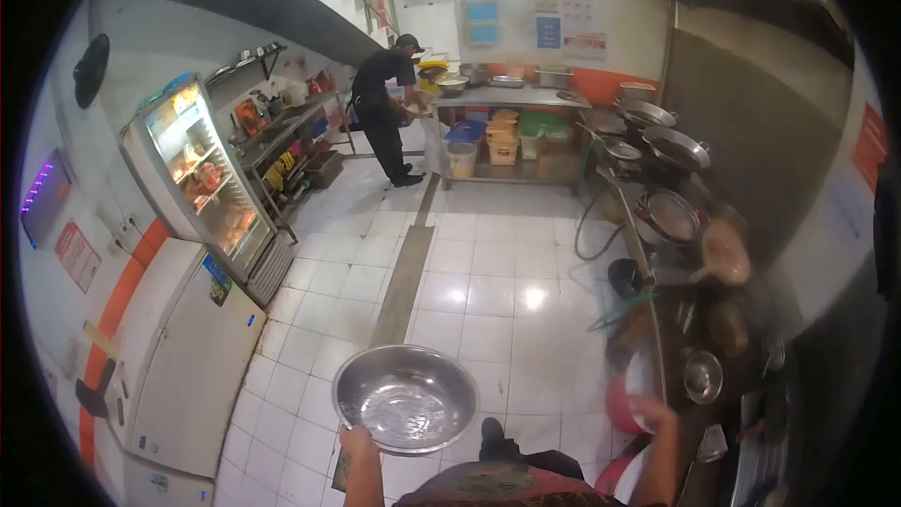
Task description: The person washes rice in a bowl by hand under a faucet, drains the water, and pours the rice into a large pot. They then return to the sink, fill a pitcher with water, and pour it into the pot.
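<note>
My left hand is closed on the near left rim of a wide stainless steel basin. The basin hangs over the tiled floor in front of me, tilted so that its shiny inside shows. My right hand is low on the right, beside the cooking counter, and smeared by motion. It overlaps a red container with a pale inside; whether the fingers grip it I cannot tell. Another red rim shows below, partly behind my right forearm.
Pans and woks line the right-hand counter, with a ladle nearer me. A hose loops beside it. A white chest freezer and lit glass-door fridge stand left. A person in dark clothes bends beside the far steel table.
</note>
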`<state>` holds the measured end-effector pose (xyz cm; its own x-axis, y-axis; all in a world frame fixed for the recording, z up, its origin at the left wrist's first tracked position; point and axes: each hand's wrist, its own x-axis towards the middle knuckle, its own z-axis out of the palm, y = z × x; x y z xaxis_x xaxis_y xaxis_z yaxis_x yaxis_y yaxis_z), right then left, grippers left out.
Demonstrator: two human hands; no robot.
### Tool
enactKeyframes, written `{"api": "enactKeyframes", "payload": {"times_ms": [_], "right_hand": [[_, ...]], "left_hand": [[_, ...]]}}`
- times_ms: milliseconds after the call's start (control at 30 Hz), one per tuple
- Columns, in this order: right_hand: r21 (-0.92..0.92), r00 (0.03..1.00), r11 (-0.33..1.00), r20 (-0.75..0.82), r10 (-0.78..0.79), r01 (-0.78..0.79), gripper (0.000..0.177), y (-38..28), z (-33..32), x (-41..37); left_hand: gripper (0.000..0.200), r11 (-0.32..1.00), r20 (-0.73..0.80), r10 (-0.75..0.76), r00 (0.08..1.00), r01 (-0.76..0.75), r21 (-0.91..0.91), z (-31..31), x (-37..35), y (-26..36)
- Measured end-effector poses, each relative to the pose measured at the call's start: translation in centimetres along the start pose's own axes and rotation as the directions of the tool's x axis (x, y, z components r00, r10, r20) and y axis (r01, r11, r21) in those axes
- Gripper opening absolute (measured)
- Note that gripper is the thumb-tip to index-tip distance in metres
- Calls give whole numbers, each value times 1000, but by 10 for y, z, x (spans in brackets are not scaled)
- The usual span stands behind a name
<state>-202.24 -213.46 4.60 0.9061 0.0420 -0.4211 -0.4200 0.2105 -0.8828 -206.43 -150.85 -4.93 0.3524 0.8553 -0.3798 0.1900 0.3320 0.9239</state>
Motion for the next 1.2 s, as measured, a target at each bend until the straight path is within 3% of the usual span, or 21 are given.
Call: {"api": "enactKeyframes", "payload": {"times_ms": [67,133,200,267,333,433,500,533,600,667,700,733,767,800,867,900,967,1067,1133,1200], "right_hand": [[-292,951,907,-25,310,-303,48,27,62,102],[-410,919,842,23,394,-351,68,22,121,185],[-456,910,859,208,358,-233,63,12,183,261],[-701,943,700,309,123,138,52,25,249,352],[-617,925,773,363,115,147,50,-43,354,371],[-363,703,927,684,194,97,50,-69,438,448],[-403,637,914,715,289,37,49,-69,481,506],[-416,607,909,722,332,-3,49,-61,497,534],[-373,628,927,713,312,-38,46,-43,505,596],[-451,775,887,526,350,-95,41,0,472,669],[-431,864,871,316,391,-236,37,32,441,708],[-416,888,833,115,445,-364,31,48,407,733],[-288,857,870,218,466,-400,26,64,354,756],[-292,873,827,-64,484,-480,22,79,324,773],[-216,811,784,-230,538,-582,27,88,252,781],[-136,763,762,-275,585,-633,31,88,232,779],[-203,838,828,51,543,-523,41,55,217,746],[-448,868,862,300,396,-239,36,-4,257,740],[-653,853,757,372,365,-39,32,-31,308,776],[-826,831,537,413,372,170,29,-63,367,833]], "left_hand": [[43,999,-79,35,996,-32,42,23,6,44],[41,994,-153,95,984,-102,-41,55,42,70],[37,967,-257,136,957,-185,-176,48,78,69],[37,969,-261,135,956,-182,-168,46,76,98],[37,971,-337,99,936,-165,-174,48,96,102],[37,973,-534,22,845,-140,-181,65,128,106],[37,965,-639,-14,769,-156,-210,103,130,147],[37,985,-683,-23,730,-101,-141,107,162,138],[36,998,-748,41,662,-68,-6,104,230,101],[35,989,-778,143,611,-121,86,120,298,81],[35,992,-781,124,612,-76,98,137,320,96],[35,993,-782,108,614,-33,112,155,344,115],[35,992,-781,93,618,12,127,174,368,132],[35,996,-731,94,675,-59,73,191,403,138],[36,985,-618,106,779,-165,-39,219,470,142],[35,982,-598,184,780,-173,78,237,491,156],[35,935,-535,332,777,-197,294,302,536,209],[28,959,-437,283,854,-260,113,373,629,231],[29,969,-398,243,884,-243,52,428,669,267],[29,980,-367,195,910,-198,28,478,706,298]]}}
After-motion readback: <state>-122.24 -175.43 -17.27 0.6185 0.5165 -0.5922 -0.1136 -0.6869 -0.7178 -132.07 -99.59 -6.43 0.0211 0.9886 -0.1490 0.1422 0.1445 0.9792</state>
